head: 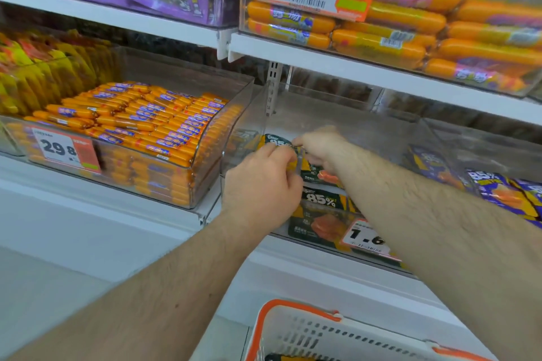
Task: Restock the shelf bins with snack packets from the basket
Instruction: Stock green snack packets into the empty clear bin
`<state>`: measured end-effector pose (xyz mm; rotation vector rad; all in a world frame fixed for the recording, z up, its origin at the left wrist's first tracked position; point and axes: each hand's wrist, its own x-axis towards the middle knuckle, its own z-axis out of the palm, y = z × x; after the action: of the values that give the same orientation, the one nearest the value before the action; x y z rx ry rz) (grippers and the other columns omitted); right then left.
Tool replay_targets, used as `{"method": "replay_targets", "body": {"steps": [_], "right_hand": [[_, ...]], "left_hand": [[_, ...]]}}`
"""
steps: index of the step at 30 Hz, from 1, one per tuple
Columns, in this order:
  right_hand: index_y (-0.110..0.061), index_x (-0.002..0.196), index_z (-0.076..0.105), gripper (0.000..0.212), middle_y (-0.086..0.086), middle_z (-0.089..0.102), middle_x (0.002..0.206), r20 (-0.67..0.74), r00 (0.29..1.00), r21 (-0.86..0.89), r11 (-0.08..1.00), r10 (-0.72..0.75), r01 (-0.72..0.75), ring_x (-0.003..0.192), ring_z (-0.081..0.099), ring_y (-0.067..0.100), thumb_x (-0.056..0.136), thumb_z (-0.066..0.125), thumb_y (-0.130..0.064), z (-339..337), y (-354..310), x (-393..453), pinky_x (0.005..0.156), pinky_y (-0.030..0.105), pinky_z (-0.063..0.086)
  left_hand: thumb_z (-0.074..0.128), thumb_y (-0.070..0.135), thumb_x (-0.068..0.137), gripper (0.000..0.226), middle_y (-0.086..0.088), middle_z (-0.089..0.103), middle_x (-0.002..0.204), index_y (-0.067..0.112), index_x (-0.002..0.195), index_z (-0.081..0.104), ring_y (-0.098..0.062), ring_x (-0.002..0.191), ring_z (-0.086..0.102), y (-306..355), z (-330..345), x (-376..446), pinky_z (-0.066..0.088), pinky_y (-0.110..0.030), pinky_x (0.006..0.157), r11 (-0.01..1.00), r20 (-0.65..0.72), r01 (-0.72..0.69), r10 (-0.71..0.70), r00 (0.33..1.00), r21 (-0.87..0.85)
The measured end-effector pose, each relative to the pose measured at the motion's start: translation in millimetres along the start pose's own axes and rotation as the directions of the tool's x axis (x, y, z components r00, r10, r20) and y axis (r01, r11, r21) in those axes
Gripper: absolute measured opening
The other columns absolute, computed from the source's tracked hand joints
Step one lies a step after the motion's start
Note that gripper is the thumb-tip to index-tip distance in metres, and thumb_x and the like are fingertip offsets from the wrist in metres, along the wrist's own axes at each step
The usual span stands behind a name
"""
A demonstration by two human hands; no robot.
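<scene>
Restocking is midway: left hand and right hand each close their grip on a dark snack packet inside the clear bin at the shelf's front edge, packets remaining in the basket.

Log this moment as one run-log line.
stage: placing | left hand: on dark green packet | right hand: same packet | target: clear bin | basket: below
</scene>
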<state>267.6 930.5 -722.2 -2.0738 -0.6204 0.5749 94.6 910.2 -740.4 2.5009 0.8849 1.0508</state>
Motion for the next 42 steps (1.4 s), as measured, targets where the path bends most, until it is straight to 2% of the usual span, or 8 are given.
{"method": "replay_targets", "body": {"steps": [5, 8, 11, 19, 23, 29, 34, 42], "right_hand": [[-0.018, 0.069, 0.066, 0.016, -0.011, 0.062, 0.069, -0.256, 0.856, -0.21, 0.891, -0.448, 0.404, 0.069, 0.055, 0.004, 0.083, 0.06, -0.013, -28, 6, -57, 0.062, 0.015, 0.042], [-0.018, 0.067, 0.063, 0.014, -0.011, 0.054, 0.062, -0.45, 0.569, -0.309, 0.719, -0.688, 0.623, 0.06, 0.047, 0.005, 0.079, 0.06, -0.01, -41, 29, -108, 0.059, 0.005, 0.033], [-0.009, 0.064, 0.06, 0.009, -0.008, 0.051, 0.065, -0.568, 0.308, -0.338, 0.558, -0.763, 0.758, 0.061, 0.043, 0.005, 0.074, 0.06, -0.008, -52, 75, -140, 0.061, 0.014, 0.035], [-0.008, 0.06, 0.056, 0.019, -0.004, 0.047, 0.062, -0.359, 0.735, -0.229, 0.818, -0.575, 0.528, 0.059, 0.037, 0.006, 0.073, 0.051, -0.022, -18, 244, -178, 0.055, 0.015, 0.03], [-0.008, 0.067, 0.056, 0.023, 0.007, 0.052, 0.062, -0.054, 0.996, -0.231, 0.972, -0.066, 0.052, 0.058, 0.045, 0.023, 0.087, 0.058, -0.019, 12, 304, -187, 0.056, 0.029, 0.033], [-0.006, 0.105, 0.052, 0.02, 0.012, 0.054, 0.082, 0.134, 0.711, -0.148, 0.724, 0.69, -0.674, 0.054, 0.056, 0.023, 0.087, 0.058, -0.012, 58, 391, -191, 0.047, 0.027, 0.042], [-0.001, 0.091, 0.042, 0.03, 0.013, 0.043, 0.13, 0.043, 0.661, 0.007, 0.662, 0.749, -0.75, 0.06, 0.061, 0.026, 0.085, 0.067, -0.014, 83, 407, -196, 0.05, 0.029, 0.046], [-0.013, 0.123, 0.064, 0.037, 0.0, 0.043, 0.089, 0.012, 0.756, -0.147, 0.749, 0.655, -0.646, 0.121, 0.049, 0.037, 0.088, 0.053, -0.008, 75, 383, -192, 0.1, 0.042, 0.046]], "left_hand": [[0.052, 0.024, 0.072, 0.027, -0.004, 0.062, 0.088, 0.014, 0.093, 0.065, -0.032, 0.082, 0.058, 11, 3, -6, 0.048, -0.038, 0.066, 0.981, -0.154, -0.19, 0.193, 0.969, 0.037], [0.058, 0.019, 0.073, 0.009, 0.009, 0.052, 0.073, 0.02, 0.079, 0.053, -0.022, 0.072, 0.051, 32, 0, -21, 0.036, -0.031, 0.059, 0.976, -0.114, -0.189, 0.177, 0.978, -0.105], [0.062, 0.023, 0.077, 0.021, 0.009, 0.051, 0.069, 0.026, 0.073, 0.042, -0.019, 0.073, 0.048, 51, 2, -39, 0.034, -0.031, 0.061, 0.976, 0.238, -0.126, 0.166, 0.957, -0.176], [0.048, 0.018, 0.09, 0.017, 0.0, 0.06, 0.08, 0.023, 0.074, 0.052, -0.023, 0.077, 0.056, 46, 54, -99, 0.048, -0.034, 0.068, 0.931, 0.908, -0.351, 0.231, 0.351, -0.101], [0.045, 0.017, 0.091, 0.016, -0.003, 0.056, 0.078, 0.012, 0.082, 0.058, -0.023, 0.07, 0.052, 33, 73, -111, 0.039, -0.034, 0.062, 0.915, 0.973, -0.4, 0.139, 0.184, -0.055], [0.046, 0.024, 0.097, 0.021, 0.003, 0.056, 0.086, 0.018, 0.1, 0.065, -0.013, 0.07, 0.051, 28, 77, -110, 0.034, -0.026, 0.056, 0.913, 0.985, -0.409, 0.078, 0.151, -0.009], [0.046, 0.025, 0.097, 0.02, 0.002, 0.061, 0.102, 0.02, 0.105, 0.064, -0.013, 0.082, 0.056, 22, 81, -108, 0.038, -0.023, 0.061, 0.927, 0.983, -0.374, 0.046, 0.177, 0.024], [0.045, 0.022, 0.098, 0.027, 0.004, 0.061, 0.114, 0.018, 0.119, 0.062, -0.015, 0.095, 0.057, 26, 77, -104, 0.041, -0.024, 0.074, 0.945, 0.988, -0.326, 0.033, 0.152, 0.019]]}}
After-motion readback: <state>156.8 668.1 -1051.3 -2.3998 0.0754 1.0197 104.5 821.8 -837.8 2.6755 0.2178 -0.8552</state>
